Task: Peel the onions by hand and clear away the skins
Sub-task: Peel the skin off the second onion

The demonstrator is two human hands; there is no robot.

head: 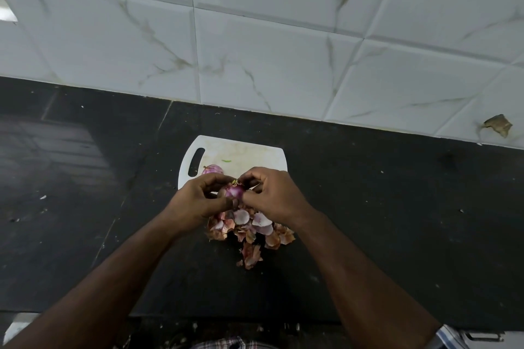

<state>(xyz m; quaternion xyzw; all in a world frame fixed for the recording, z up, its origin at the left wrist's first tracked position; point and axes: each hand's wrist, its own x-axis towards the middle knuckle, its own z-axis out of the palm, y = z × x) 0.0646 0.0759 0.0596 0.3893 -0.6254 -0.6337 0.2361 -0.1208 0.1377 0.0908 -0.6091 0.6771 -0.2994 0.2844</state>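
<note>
We hold a small purple-red onion (pixel 234 191) over the near edge of the white plastic cutting board (pixel 249 153), which lies toward the far edge of the black stone desk (pixel 397 221). Our left hand (pixel 195 201) grips it with curled fingers, while our right hand (pixel 272 195) pinches at its top. A second purple onion (pixel 212 169) rests on the board beside the handle slot. A heap of papery brown and pink skins (pixel 249 232) lies on the desk just below our hands.
</note>
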